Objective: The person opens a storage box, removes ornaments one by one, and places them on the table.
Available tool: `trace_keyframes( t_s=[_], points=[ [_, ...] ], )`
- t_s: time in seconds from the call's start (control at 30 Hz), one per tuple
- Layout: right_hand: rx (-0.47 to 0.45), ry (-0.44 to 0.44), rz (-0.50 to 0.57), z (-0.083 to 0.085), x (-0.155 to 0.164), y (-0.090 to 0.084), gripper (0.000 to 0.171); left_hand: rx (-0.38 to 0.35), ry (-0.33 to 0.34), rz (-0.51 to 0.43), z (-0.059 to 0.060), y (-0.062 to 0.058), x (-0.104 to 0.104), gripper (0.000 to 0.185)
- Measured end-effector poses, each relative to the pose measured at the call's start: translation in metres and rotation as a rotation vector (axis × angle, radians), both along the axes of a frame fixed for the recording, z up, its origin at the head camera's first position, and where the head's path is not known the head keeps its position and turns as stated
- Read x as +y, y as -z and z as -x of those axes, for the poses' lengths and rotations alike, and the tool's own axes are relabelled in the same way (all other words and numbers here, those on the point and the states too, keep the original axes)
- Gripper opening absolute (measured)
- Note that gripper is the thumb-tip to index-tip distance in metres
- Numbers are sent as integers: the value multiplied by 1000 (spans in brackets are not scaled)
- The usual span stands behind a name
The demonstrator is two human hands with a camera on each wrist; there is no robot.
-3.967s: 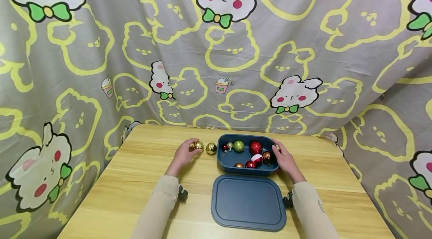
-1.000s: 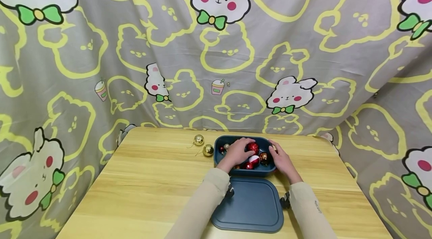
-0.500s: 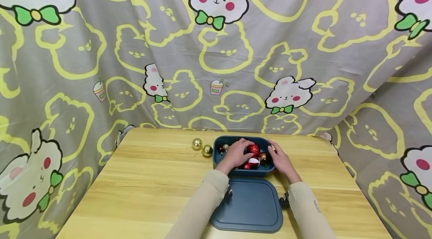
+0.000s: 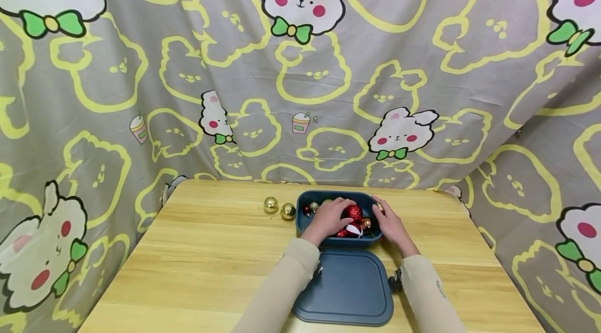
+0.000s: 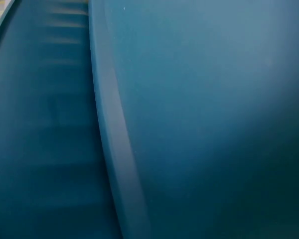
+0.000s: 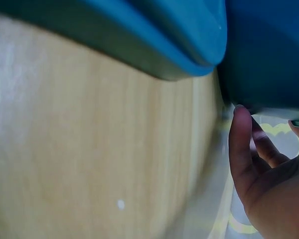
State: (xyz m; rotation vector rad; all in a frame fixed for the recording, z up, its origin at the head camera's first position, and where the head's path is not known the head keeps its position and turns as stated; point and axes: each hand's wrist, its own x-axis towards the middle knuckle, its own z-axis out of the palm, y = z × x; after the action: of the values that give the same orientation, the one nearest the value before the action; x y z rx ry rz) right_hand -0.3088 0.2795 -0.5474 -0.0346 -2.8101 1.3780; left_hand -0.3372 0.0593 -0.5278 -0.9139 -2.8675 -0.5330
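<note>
In the head view my left hand (image 4: 328,219) reaches into a dark blue box (image 4: 357,242), thumb and fingers about a glittery red Christmas ball (image 4: 355,212). A red-and-white ball (image 4: 354,229) and a copper ball (image 4: 367,224) lie beside it. Part of the box's contents is hidden under this hand. My right hand (image 4: 391,224) holds the box at its right end; in the right wrist view the thumb (image 6: 240,149) lies against the box wall (image 6: 269,59). Blue plastic fills the left wrist view, without the hand.
Two shiny gold balls (image 4: 271,204) lie on the table left of the box. A small red ball (image 4: 307,210) and a small pale gold ball (image 4: 314,207) sit at the box's left end. The flat blue lid (image 4: 345,288) lies in front. A patterned curtain (image 4: 328,87) hangs behind.
My left hand has gone from the gold balls into the box. The red ball and the red-and-white ball have shifted slightly toward the front. My right hand has stayed on the box.
</note>
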Motion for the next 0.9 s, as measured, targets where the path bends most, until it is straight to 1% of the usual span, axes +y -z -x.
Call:
trace_keyframes(
  t_s=[0.13,0.27,0.4,0.47,0.53,0.7,0.8,0.9],
  points=[
    [-3,0,1,1,0,0,59,-4,-16,-22,1,0,1,43],
    [2,-2,-5,-2,2,0,59,-3,-23,-3,-3,0,4,46],
    [0,-3,-5,-2,0,2,59,30,-14,31,-5,0,1,51],
    [-2,-2,-5,-2,0,3,59,47,-9,30,-5,0,1,51],
    [-4,0,-8,-3,0,3,59,50,-6,3,-5,1,0,51],
    [-2,7,-4,-4,0,3,60,11,1,-90,-8,1,0,53],
    [8,14,-2,-4,-2,3,60,19,12,-143,-8,1,-1,54],
    [8,16,-3,-5,-4,3,59,30,10,-200,-8,2,-4,54]
  ],
)
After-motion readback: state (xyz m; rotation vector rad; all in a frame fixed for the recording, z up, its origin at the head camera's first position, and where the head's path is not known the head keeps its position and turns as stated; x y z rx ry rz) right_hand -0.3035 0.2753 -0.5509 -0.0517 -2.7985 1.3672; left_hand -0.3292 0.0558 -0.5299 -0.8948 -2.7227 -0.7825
